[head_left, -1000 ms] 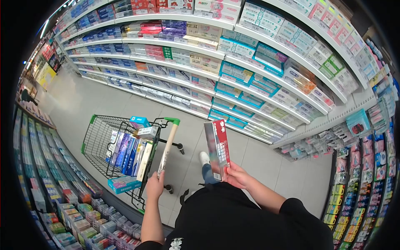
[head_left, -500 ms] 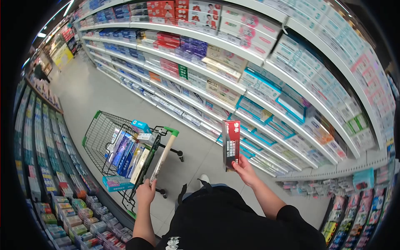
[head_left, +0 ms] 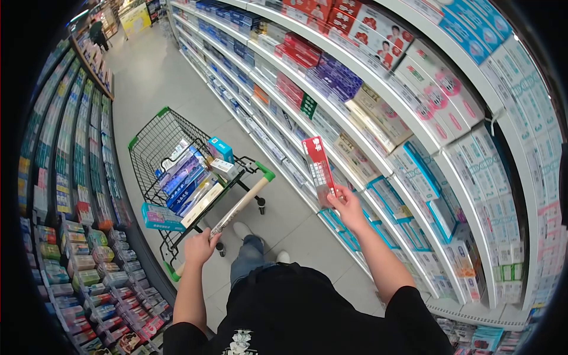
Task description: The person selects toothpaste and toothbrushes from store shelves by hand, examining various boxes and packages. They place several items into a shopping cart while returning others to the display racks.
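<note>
Pinched red box (head_left: 319, 168) by its lower end in right hand (head_left: 348, 208), right of the cart (head_left: 151, 139). Wrapped left hand (head_left: 200, 245) shut around cart handle (head_left: 245, 201). Judged risks: might have slipped from that end-grip; might have veered into shelves (head_left: 378, 112) right of cart, steered one-handed.

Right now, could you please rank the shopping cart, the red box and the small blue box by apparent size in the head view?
1. shopping cart
2. red box in the right hand
3. small blue box; farther from the camera, so unsure.
</note>
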`<state>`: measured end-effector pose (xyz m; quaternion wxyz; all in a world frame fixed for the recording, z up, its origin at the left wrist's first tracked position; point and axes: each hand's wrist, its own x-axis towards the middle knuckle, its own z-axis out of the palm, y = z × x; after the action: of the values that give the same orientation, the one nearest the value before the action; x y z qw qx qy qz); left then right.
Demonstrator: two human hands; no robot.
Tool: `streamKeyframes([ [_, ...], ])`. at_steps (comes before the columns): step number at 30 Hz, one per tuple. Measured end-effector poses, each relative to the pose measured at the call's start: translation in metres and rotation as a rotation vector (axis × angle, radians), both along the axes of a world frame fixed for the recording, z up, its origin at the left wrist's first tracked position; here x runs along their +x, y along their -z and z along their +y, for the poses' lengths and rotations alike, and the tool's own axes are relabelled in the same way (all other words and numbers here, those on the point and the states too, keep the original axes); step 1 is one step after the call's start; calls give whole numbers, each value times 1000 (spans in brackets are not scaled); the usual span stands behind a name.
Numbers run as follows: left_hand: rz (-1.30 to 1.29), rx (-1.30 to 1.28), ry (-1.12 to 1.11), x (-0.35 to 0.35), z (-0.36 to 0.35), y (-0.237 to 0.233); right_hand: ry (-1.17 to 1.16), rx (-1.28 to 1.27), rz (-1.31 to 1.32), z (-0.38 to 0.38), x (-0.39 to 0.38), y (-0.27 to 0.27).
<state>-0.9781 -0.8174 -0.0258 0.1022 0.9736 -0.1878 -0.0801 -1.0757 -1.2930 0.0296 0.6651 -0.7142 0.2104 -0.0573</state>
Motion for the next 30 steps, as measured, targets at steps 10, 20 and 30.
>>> streamKeyframes([
  [10, 159, -92, -10, 74, -27, 2, 74, -967, -67, -47, 220, -71],
  [20, 340, -120, -18, 155, -52, -6, 219, -1447, 6, -70, 423, -108],
  [30, 278, -133, 15, 211, -76, -7, 86, -1665, 148, -89, 481, -105],
])
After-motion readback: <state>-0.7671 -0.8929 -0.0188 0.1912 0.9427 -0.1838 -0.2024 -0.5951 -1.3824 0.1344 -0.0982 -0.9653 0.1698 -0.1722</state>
